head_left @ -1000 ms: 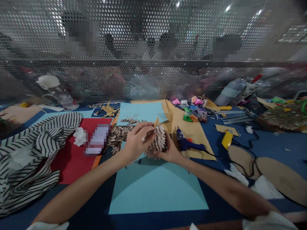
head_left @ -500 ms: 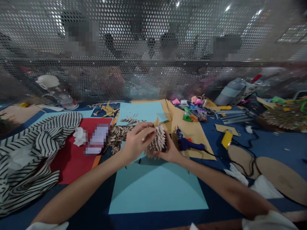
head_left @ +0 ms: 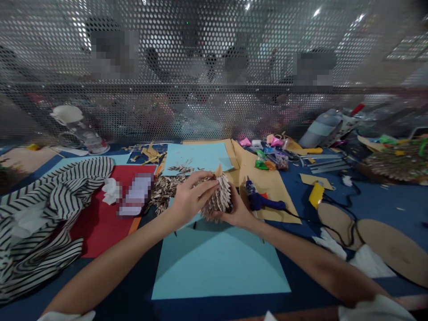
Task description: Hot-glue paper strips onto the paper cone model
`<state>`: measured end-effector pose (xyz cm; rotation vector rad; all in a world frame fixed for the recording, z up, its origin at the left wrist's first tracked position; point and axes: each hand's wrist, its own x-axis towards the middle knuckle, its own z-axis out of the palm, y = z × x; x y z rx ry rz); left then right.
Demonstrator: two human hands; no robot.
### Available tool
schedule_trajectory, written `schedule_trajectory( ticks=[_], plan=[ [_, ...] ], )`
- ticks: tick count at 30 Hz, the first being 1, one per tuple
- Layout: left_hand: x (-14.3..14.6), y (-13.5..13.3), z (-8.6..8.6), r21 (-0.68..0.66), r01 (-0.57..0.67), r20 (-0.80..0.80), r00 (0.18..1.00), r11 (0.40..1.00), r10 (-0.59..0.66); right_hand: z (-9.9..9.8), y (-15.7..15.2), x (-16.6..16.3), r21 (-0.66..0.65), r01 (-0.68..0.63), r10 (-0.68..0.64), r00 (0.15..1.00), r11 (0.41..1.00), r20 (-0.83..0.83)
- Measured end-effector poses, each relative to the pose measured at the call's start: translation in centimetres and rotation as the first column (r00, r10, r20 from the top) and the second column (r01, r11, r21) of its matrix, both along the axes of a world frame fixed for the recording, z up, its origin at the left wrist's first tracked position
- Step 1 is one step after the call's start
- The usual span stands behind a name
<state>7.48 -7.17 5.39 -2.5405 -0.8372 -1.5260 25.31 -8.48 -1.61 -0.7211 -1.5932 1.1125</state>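
A small cone-shaped craft piece, covered in overlapping pale husk-like scales with a tan pointed tip, is held over a light blue sheet. My right hand wraps its right side, thumb low at the front. On the upper left, my left hand closes its fingers against the scales near the tip; anything small between those fingertips is hidden. Loose scales lie heaped just left of my left hand. To the right of my right hand, a blue hot glue gun rests on brown paper.
Left lie a striped cloth, a red sheet and a blurred phone-like object. Right are a yellow cutter, a black cord, cardboard discs and crumpled tissue. Small coloured bags sit before a perforated metal screen.
My left fingers have shifted very slightly at the top of the craft piece. My right hand and everything on the table look the same.
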Motion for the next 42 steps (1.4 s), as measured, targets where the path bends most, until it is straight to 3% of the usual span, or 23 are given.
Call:
schedule_trajectory(
  ticks=[42],
  plan=[
    [-0.14,0.11,0.11,0.018,-0.017,-0.036,0.999,1.0,0.017,-0.19,0.05,0.06,0.043,0.02,-0.022,0.999,0.999,0.034]
  ],
)
